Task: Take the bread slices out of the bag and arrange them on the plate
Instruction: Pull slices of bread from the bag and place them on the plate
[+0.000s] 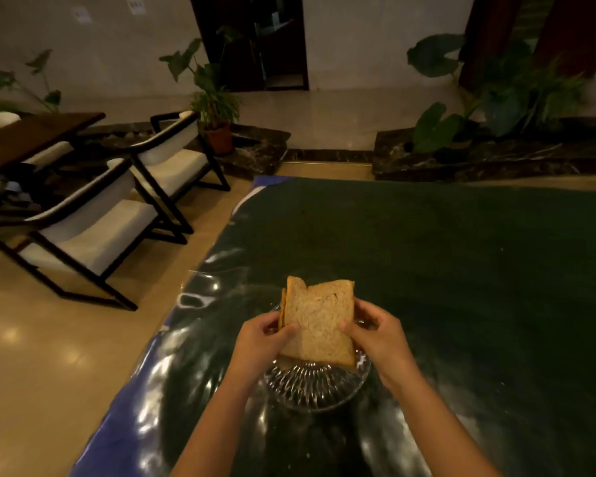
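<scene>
A small stack of brown bread slices (pixel 319 321) is held upright and slightly tilted over a clear ribbed glass plate (pixel 312 387). My left hand (pixel 264 342) grips the stack's left edge, thumb on the front slice. On the right edge, my right hand (pixel 375 335) pinches the same stack. The slices' lower edge hangs just above or touches the plate's far part; I cannot tell which. A clear, shiny plastic sheet or bag (pixel 200 294) lies flat on the table around the plate.
The plate stands near the left front of a dark green table (pixel 461 270) with a blue edge. To the left, on a glossy floor, stand white-cushioned chairs (pixel 93 232) and a wooden table (pixel 31 132). Potted plants line the far wall.
</scene>
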